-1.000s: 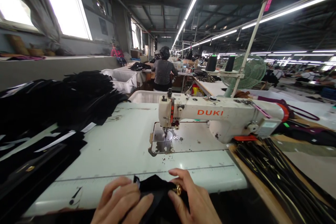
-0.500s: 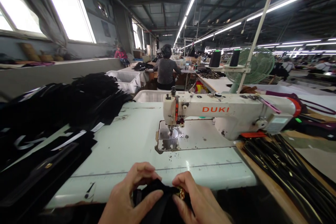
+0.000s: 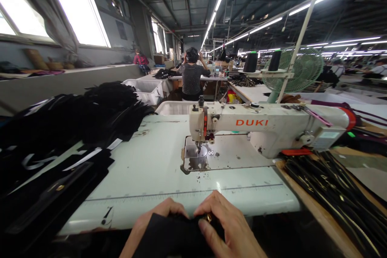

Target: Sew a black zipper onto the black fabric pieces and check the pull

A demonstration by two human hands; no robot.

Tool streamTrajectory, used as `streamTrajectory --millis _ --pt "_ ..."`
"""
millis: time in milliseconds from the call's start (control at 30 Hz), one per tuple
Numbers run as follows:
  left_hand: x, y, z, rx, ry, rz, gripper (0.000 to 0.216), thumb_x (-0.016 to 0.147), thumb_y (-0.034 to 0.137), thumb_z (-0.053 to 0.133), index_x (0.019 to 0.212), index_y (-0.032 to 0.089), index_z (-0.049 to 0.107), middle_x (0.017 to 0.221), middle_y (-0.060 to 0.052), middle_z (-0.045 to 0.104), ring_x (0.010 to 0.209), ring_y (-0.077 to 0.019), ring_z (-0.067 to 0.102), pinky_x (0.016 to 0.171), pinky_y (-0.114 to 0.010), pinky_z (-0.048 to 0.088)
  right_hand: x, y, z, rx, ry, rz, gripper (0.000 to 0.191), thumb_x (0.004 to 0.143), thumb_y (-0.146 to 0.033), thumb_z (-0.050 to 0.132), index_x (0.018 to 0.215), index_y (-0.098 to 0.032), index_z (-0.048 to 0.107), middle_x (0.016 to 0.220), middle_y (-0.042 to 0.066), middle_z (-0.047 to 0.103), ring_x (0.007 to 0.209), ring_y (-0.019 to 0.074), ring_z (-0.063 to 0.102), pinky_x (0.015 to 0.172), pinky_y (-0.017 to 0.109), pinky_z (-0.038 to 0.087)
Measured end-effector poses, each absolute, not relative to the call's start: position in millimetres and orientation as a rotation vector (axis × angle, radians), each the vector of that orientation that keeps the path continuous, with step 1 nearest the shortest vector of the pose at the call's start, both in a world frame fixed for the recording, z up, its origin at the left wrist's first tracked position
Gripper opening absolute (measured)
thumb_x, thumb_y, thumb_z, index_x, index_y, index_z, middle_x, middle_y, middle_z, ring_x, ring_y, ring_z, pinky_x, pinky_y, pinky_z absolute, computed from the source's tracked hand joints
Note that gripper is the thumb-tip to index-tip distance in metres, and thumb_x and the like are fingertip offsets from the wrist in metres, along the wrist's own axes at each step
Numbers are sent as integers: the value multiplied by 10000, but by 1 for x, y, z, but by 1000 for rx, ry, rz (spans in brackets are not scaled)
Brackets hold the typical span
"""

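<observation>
At the table's front edge, my left hand point(image 3: 165, 211) is closed round a piece of black fabric point(image 3: 172, 236), which covers much of its palm and thumb. My right hand point(image 3: 225, 225) pinches the same fabric at its right side, thumb against forefinger. A small gold-coloured metal piece point(image 3: 208, 218) shows between those fingers; its exact kind is hard to make out. Beyond my hands stands a white sewing machine point(image 3: 229, 125) marked DUKI, its needle area free of cloth. A printed ruler strip point(image 3: 169, 194) runs along the table edge just past my fingers.
Black fabric pieces point(image 3: 75, 117) are heaped on the left of the pale table point(image 3: 151, 161). Black straps with gold zips point(image 3: 329, 185) lie at right. Behind the machine are a white bin point(image 3: 172, 107), thread cones point(image 3: 250, 62), a green fan point(image 3: 296, 68) and a seated person point(image 3: 192, 74).
The black fabric has turned so a broad flat face now covers my left thumb. My right hand keeps its pinch. The person ahead has raised both hands to their head.
</observation>
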State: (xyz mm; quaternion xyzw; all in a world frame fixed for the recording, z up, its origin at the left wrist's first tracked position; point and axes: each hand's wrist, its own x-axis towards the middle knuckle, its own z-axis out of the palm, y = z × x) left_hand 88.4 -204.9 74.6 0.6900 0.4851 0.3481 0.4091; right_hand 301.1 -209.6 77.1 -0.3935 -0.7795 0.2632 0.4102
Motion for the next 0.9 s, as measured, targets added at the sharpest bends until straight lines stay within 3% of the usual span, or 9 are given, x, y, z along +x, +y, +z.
streamTrajectory --millis 100,167,267,367,533,633,767,900 --pt "92 -203 79 1673 1293 861 195 696 281 726 886 232 727 718 27 647 677 -181 591 645 -214 453 299 -208 73 -948 -1938 647 181 894 -90 491 961 -226 589 875 -7 605 817 122 627 727 180 483" --pt "95 -203 84 1711 1338 851 107 737 322 724 785 226 721 692 28 637 674 -176 572 655 -219 435 297 -206 70 -901 -1944 668 261 892 -57 480 1035 -247 586 912 -11 608 868 121 632 776 179 489" --pt "96 -202 89 1692 1382 840 286 799 403 684 621 192 608 619 30 560 623 -163 500 581 -224 386 296 -204 66 -810 -1975 737 396 922 -41 422 1204 -286 555 1017 9 584 936 128 631 839 213 505" --pt "93 -199 88 1595 1355 817 351 827 486 641 664 180 587 644 22 539 650 -171 494 576 -230 384 297 -203 66 -786 -1998 811 350 947 -65 396 1099 -288 618 1124 30 539 906 118 631 814 221 518" --pt "91 -199 84 1637 1396 804 315 864 483 597 753 189 604 726 2 597 722 -200 552 660 -254 435 286 -210 57 -956 -1949 776 52 860 -233 656 897 -234 620 1199 51 553 1065 205 626 888 275 520" --pt "94 -201 85 1707 1410 906 268 881 438 587 741 209 594 731 12 593 713 -192 570 676 -246 439 270 -214 47 -1103 -1775 647 255 761 -168 729 732 -216 481 1072 31 608 1010 202 642 844 242 516" --pt "95 -202 88 1714 1297 1042 233 913 412 568 783 229 632 825 -5 616 817 -207 602 750 -237 470 258 -215 42 -1175 -1568 531 282 736 -72 648 821 -237 435 1023 16 636 914 172 658 792 225 523" --pt "89 -201 85 1774 1294 1072 203 933 387 568 838 245 677 896 -18 647 888 -212 631 806 -222 490 259 -217 42 -1130 -1562 371 241 760 -108 668 913 -238 536 1238 73 559 1102 239 608 878 300 527"
